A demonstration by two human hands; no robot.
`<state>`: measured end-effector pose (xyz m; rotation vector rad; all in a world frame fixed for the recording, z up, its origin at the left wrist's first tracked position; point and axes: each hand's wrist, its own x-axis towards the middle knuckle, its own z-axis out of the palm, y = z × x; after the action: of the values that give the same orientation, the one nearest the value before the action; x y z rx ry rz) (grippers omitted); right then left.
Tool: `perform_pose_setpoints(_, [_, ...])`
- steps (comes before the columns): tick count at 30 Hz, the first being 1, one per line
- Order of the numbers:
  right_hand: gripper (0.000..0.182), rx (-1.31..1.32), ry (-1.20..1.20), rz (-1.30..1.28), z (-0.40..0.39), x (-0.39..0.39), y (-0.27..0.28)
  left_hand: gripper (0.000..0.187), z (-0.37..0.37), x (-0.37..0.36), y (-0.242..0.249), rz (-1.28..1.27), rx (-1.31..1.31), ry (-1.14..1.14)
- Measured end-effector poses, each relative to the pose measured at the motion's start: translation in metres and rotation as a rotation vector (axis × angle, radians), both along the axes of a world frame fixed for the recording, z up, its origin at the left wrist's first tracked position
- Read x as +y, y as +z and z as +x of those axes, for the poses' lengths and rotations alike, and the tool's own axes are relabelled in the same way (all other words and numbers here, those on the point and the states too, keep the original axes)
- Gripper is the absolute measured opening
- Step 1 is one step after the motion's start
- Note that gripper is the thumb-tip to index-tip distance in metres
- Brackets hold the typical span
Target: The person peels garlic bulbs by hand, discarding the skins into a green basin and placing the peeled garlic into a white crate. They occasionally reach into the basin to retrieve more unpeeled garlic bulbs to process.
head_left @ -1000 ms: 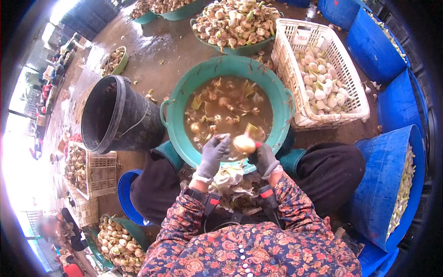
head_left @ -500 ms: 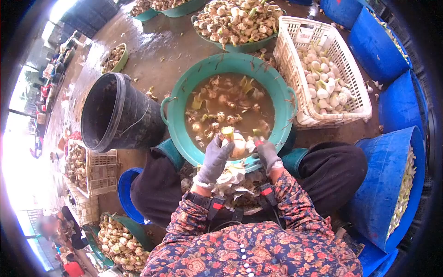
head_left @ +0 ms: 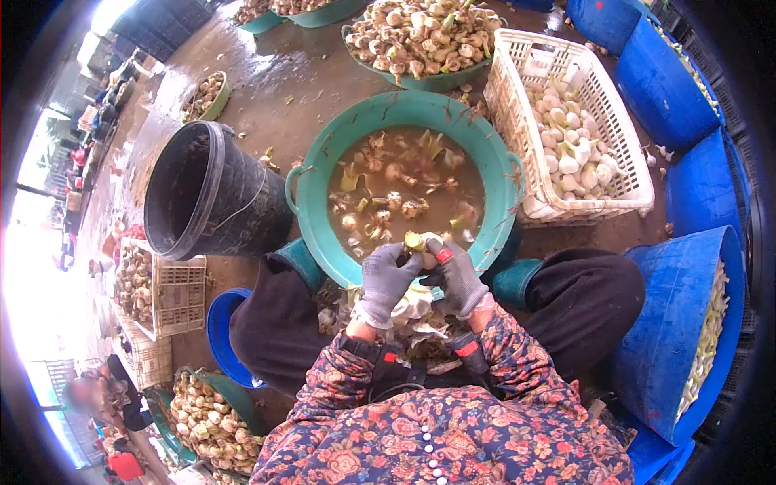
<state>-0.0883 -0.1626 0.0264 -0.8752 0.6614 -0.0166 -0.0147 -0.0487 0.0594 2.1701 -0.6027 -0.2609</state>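
A garlic bulb point(head_left: 429, 259) with a cut stem stub is between my hands, at the near rim of the green tub point(head_left: 339, 121). My left hand point(head_left: 385, 283), in a grey glove, grips it from the left. My right hand point(head_left: 461, 277), also gloved and with a red band on a digit, is closed round its other side. Fingers hide much of the bulb. Brown water in the tub holds several dirty garlic bulbs point(head_left: 394, 200) and loose scraps. Pale peeled skins point(head_left: 412, 303) lie in a heap below my hands.
To the right stands a white crate point(head_left: 521, 149) of cleaned garlic, with blue barrels point(head_left: 663, 283) beyond. A tilted black bucket point(head_left: 242, 194) is at left. Behind the tub sits a basin point(head_left: 440, 81) of unpeeled garlic. Another person point(head_left: 113, 396) is at the lower left.
My right hand has moved left onto the garlic bulb, where it was apart from it before. The bulb has turned and now lies more covered by fingers.
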Motion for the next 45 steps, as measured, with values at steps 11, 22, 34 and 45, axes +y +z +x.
perform_pose_setpoints(11, [0.036, -0.167, 0.012, 0.421, -0.003, -0.002, 0.001, 0.018, 0.006, 0.004, 0.003, -0.234, 0.236, -0.024])
perform_pose_setpoints(22, [0.041, -0.44, 0.245, 0.641, -0.012, -0.017, -0.005, 0.023, 0.022, 0.027, -0.03, -0.754, 0.996, 0.126])
perform_pose_setpoints(34, [0.049, -0.529, 0.024, 0.843, -0.008, -0.007, 0.018, 0.047, 0.025, 0.032, 0.012, -0.071, 0.306, -0.138])
perform_pose_setpoints(45, [0.039, -0.26, 0.098, 0.642, -0.005, 0.001, 0.019, 0.028, 0.023, 0.028, 0.019, -0.238, 0.638, -0.125])
